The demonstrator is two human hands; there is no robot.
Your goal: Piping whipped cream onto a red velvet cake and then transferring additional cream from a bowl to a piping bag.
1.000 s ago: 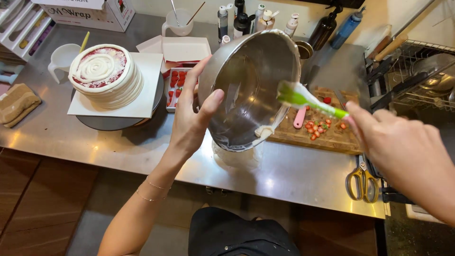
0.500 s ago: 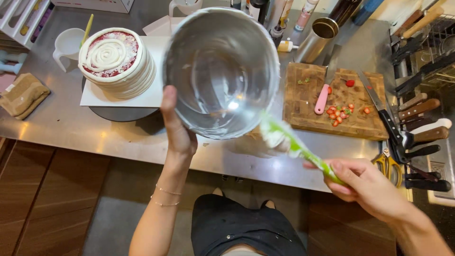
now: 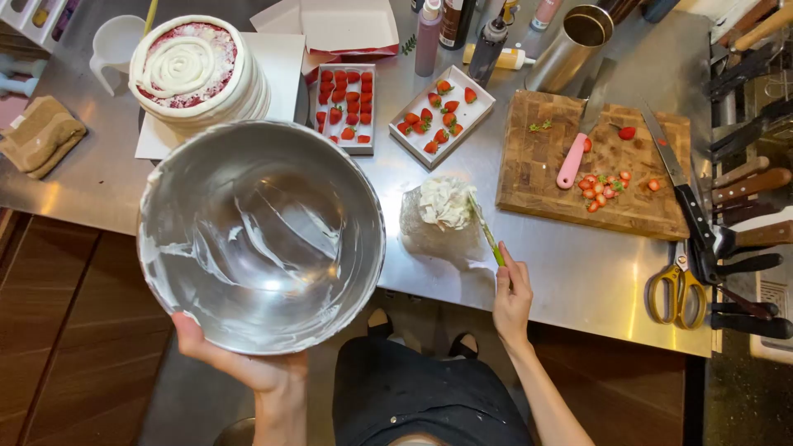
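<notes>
My left hand (image 3: 248, 363) holds a large steel mixing bowl (image 3: 260, 235) by its near rim, its inside smeared with streaks of white cream. My right hand (image 3: 512, 297) grips the green handle of a spatula (image 3: 487, 235), whose blade rests against a clear piping bag (image 3: 442, 219) standing on the counter with white cream heaped at its open top. A round cake (image 3: 194, 70) with a white cream spiral and red filling sits at the far left on a white board.
Two white trays of strawberries (image 3: 347, 103) (image 3: 442, 111) lie on the steel counter (image 3: 595, 281). A wooden board (image 3: 636, 198) carries chopped strawberries and a pink-handled knife (image 3: 572, 161). Bottles, a steel cup (image 3: 570, 37), yellow scissors (image 3: 677, 285) and several knives (image 3: 743, 206) are at the right.
The bowl has swung down and left, away from the counter. My right hand moved the spatula from the bowl's rim to the piping bag, where the cream now sits.
</notes>
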